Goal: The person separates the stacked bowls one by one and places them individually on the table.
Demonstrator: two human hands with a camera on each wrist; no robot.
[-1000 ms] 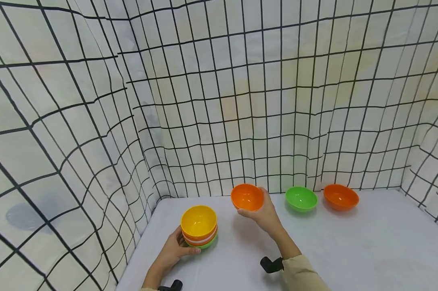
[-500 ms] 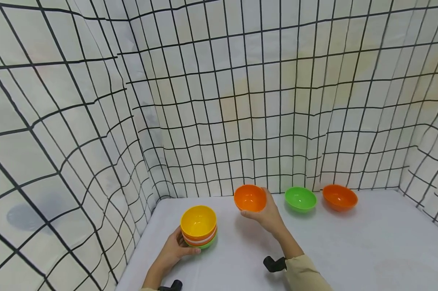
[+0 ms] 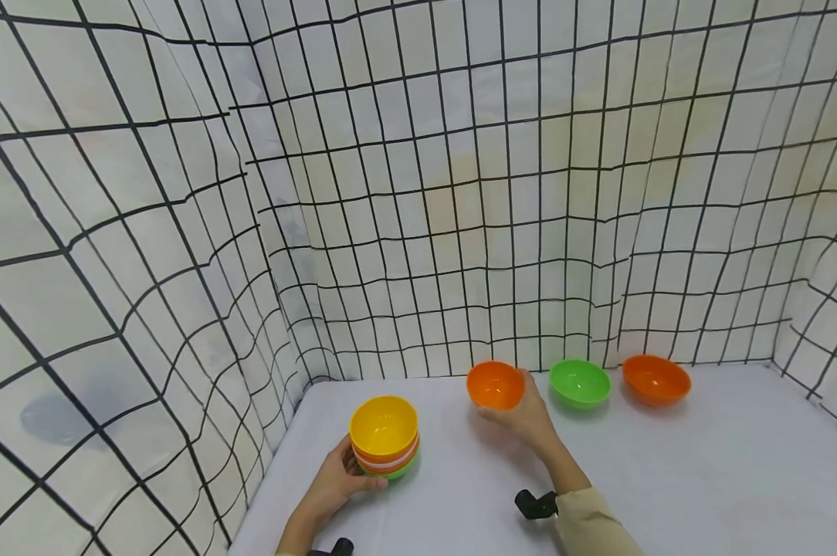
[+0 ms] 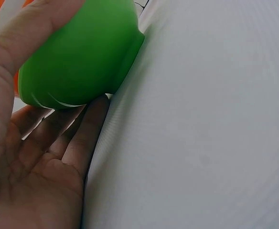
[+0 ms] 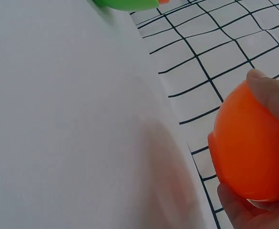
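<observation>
My left hand (image 3: 337,480) grips a stack of nested bowls by its lower left side. A yellow bowl (image 3: 384,427) tops the stack, with orange and white rims beneath. At the bottom is a green bowl (image 4: 82,57), its foot at the tabletop in the left wrist view; my thumb and fingers lie on opposite sides of it. Farther back, my right hand (image 3: 532,421) holds an orange bowl (image 3: 493,388) between thumb and fingers, mouth tilted toward me. In the right wrist view this orange bowl (image 5: 252,143) hangs off the table, its shadow on the cloth.
A separate green bowl (image 3: 580,386) stands right of my right hand, near the table's back edge. Beside it sits another orange bowl (image 3: 657,381). White cloth covers the table (image 3: 703,471). A black grid on white sheeting (image 3: 460,193) rises behind and to the sides.
My right hand has carried the orange bowl to the right and slightly lower, closer to the separate green bowl. The left hand stays at the stack.
</observation>
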